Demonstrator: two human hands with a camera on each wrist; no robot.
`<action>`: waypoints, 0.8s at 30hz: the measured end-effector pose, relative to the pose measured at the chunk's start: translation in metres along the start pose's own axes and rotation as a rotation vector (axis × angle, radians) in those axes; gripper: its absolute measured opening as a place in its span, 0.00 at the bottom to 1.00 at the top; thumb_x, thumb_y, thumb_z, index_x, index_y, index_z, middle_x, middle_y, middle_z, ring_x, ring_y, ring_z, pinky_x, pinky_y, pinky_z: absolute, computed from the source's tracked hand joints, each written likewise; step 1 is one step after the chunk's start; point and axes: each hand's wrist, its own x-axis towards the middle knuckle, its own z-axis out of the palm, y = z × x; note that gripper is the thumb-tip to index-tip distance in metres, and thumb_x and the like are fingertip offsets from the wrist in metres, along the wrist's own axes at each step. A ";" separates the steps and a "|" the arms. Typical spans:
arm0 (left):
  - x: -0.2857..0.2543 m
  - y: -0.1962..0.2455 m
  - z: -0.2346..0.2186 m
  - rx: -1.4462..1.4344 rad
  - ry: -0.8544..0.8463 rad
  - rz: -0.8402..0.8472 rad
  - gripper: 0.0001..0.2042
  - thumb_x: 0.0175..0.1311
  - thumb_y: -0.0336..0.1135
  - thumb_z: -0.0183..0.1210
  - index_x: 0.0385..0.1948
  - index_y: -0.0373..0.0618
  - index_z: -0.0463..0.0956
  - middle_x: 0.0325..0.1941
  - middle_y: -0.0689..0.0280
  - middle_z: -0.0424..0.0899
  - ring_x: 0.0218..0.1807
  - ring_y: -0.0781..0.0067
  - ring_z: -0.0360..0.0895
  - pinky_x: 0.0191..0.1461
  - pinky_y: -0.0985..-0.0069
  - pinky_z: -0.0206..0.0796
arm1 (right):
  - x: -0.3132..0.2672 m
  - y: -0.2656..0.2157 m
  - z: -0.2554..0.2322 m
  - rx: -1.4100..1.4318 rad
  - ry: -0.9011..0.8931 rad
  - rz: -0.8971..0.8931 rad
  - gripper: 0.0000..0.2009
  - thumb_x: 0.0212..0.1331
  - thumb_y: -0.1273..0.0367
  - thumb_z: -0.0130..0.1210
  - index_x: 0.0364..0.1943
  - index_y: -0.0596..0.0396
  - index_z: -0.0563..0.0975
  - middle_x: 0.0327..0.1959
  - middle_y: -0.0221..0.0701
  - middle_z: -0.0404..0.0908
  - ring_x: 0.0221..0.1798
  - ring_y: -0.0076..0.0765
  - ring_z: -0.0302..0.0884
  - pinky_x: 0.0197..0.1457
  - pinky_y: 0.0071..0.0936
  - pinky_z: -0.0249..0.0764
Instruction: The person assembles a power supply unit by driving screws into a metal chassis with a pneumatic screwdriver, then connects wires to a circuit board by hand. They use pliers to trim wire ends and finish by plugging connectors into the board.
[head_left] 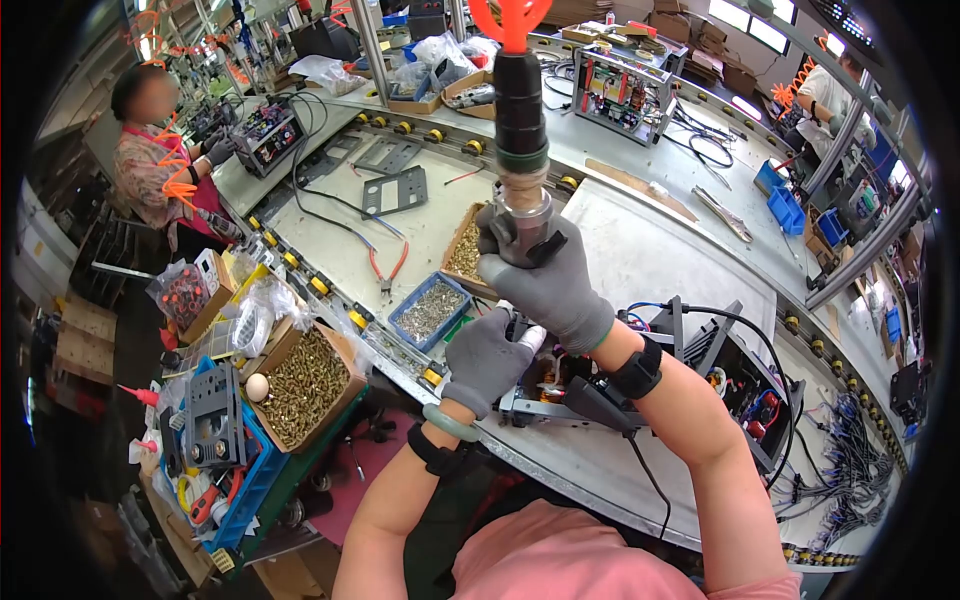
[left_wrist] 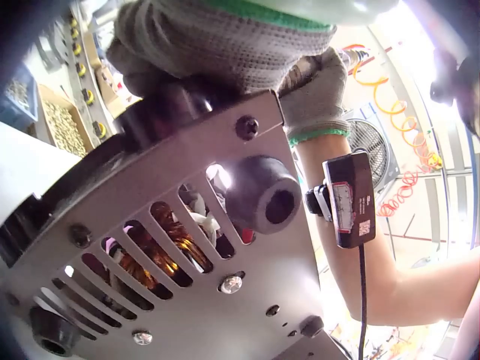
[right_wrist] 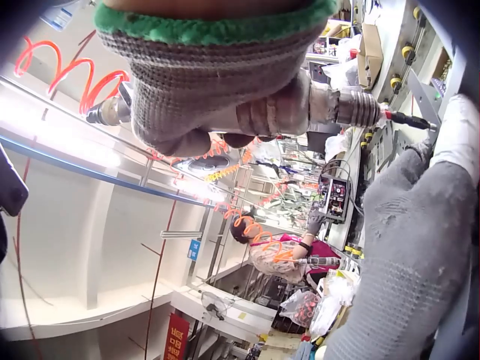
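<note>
My gloved right hand (head_left: 550,285) grips an upright air screwdriver (head_left: 522,125), its bit (right_wrist: 409,120) pointing down. At the tip, my gloved left hand (head_left: 490,355) pinches the bit between the thumb and a white-wrapped finger (right_wrist: 459,131). A small screw there, if any, is hidden by the fingers. Below both hands lies a metal-cased electrical unit (left_wrist: 292,262) with vent slots, round black feet and copper windings inside. My left hand rests along its edge in the left wrist view.
A blue tray (head_left: 400,325) of small metal parts and a box of brass-coloured screws (head_left: 450,262) sit beyond my left hand. Red-handled pliers (head_left: 390,268) lie behind them. Another large box of screws (head_left: 345,375) stands left. A person (head_left: 165,170) works across the line.
</note>
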 end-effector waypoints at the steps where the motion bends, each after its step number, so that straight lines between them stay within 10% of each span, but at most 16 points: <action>1: 0.000 0.000 0.000 0.027 -0.010 0.003 0.15 0.56 0.52 0.63 0.28 0.49 0.80 0.25 0.58 0.84 0.31 0.52 0.83 0.35 0.59 0.73 | -0.001 0.001 0.000 -0.004 -0.011 -0.010 0.12 0.48 0.73 0.61 0.37 0.59 0.75 0.28 0.23 0.76 0.31 0.17 0.68 0.39 0.20 0.71; 24: -0.003 -0.005 -0.002 -0.033 -0.093 -0.054 0.24 0.54 0.59 0.65 0.37 0.46 0.83 0.33 0.52 0.86 0.40 0.50 0.84 0.44 0.59 0.73 | -0.007 0.008 -0.007 0.007 0.107 0.003 0.10 0.49 0.75 0.59 0.37 0.57 0.75 0.32 0.22 0.77 0.33 0.17 0.71 0.41 0.20 0.71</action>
